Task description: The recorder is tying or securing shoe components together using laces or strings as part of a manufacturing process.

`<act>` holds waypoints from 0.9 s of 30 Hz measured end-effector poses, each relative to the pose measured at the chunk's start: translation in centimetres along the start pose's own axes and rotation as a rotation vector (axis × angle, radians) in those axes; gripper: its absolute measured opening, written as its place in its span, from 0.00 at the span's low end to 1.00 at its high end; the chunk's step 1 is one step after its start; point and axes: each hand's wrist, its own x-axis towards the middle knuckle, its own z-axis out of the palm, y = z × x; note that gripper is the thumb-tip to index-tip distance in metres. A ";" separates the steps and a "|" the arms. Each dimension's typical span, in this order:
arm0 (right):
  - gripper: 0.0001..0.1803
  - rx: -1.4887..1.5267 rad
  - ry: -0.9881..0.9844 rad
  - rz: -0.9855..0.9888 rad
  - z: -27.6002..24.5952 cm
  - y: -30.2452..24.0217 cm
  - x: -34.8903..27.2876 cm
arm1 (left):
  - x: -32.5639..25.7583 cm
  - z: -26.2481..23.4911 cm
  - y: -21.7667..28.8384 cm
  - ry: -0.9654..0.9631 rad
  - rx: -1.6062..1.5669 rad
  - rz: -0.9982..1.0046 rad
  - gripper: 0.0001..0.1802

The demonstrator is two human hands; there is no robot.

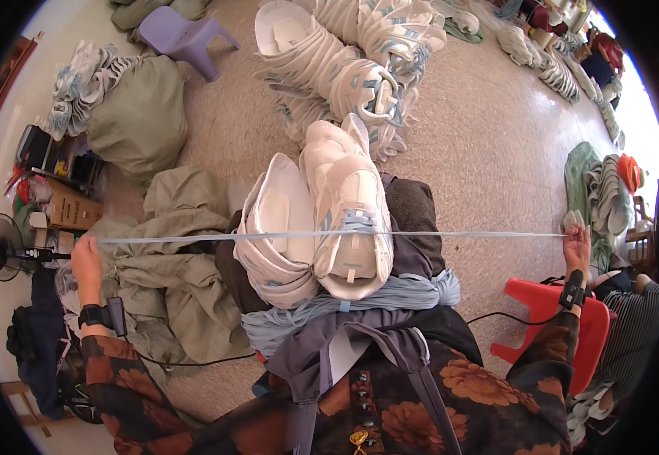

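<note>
A pale blue-grey shoelace [466, 233] is pulled straight from side to side in front of me. My left hand [86, 262] is closed on one end at the far left. At the right, my right hand [577, 244] pinches the other end. Under the lace, a white sneaker upper [350, 205] with pale blue trim rests on my lap, laces threaded near its tongue. Beside it sits a nested stack of white uppers [275, 235]. A bundle of blue-grey shoelaces [291, 322] lies across my lap, nearer me, above a grey apron [322, 355].
Piled shoe uppers [337, 68] lie on the floor ahead. Olive-green sacks [143, 114] and cloth [185, 280] spread at the left, near a fan [3, 246] and a purple stool [181, 36]. A red stool [591, 341] stands by my right arm.
</note>
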 end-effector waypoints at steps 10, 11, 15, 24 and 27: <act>0.10 -0.590 -0.792 0.570 11.3 16.1 -16.1 | -4.8 -12.7 36.2 -1.219 -1.864 -0.388 0.09; 0.09 -0.642 -0.904 0.616 12.3 17.5 -18.0 | -5.2 -12.5 38.3 -1.242 -1.951 -0.392 0.09; 0.05 -0.862 -1.053 0.601 17.1 20.5 -24.7 | -4.4 -11.5 42.7 -1.120 -1.992 -0.389 0.10; 0.07 -1.019 -1.021 0.454 15.9 21.8 -25.6 | -4.2 -9.1 45.4 -0.547 -1.694 -0.038 0.04; 0.09 -0.980 -0.962 0.545 15.2 21.7 -25.4 | -4.8 -8.4 45.6 -0.561 -1.773 -0.086 0.03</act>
